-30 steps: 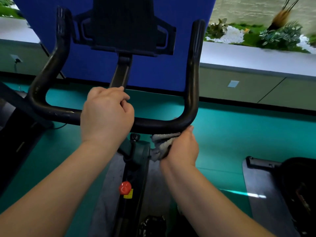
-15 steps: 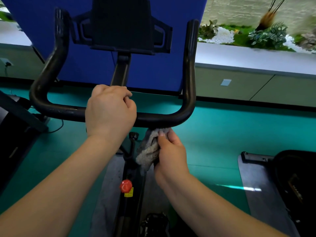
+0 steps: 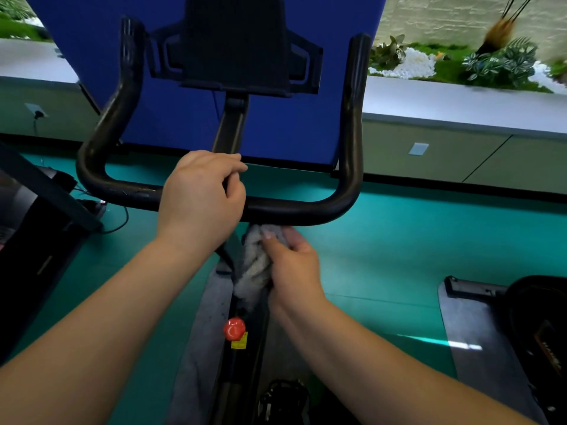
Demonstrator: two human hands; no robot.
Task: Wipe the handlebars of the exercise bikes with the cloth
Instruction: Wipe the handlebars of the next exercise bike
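My left hand (image 3: 201, 197) is clenched over the middle of the black padded U-shaped handlebar (image 3: 306, 211), whose crossbar runs 9 to 3 o'clock. At 4 o'clock from it, my right hand (image 3: 294, 259) pinches the bunched grey cloth (image 3: 254, 265), with the bar touching at 12 o'clock from those fingers (image 3: 288, 237). No containers in view. Right hand is nearer the unwiped run, I judge.

Handlebars (image 3: 306, 210): black tubing with a smooth, semi-gloss coating, scuffed pale on the left stretch of the crossbar. Cloth (image 3: 254, 265): grey, thick-piled terry-like fabric, rough and matt, bunched into folds. Knob (image 3: 234, 329): red, glossy plastic. Console holder (image 3: 233, 44): black, matt, finely ribbed face. Floor (image 3: 414, 240): teal, smooth sheet with a soft sheen. Mat (image 3: 202, 348) under the bike: grey, dull, slightly grainy. Panel (image 3: 291, 124) behind: blue, flat matt surface.
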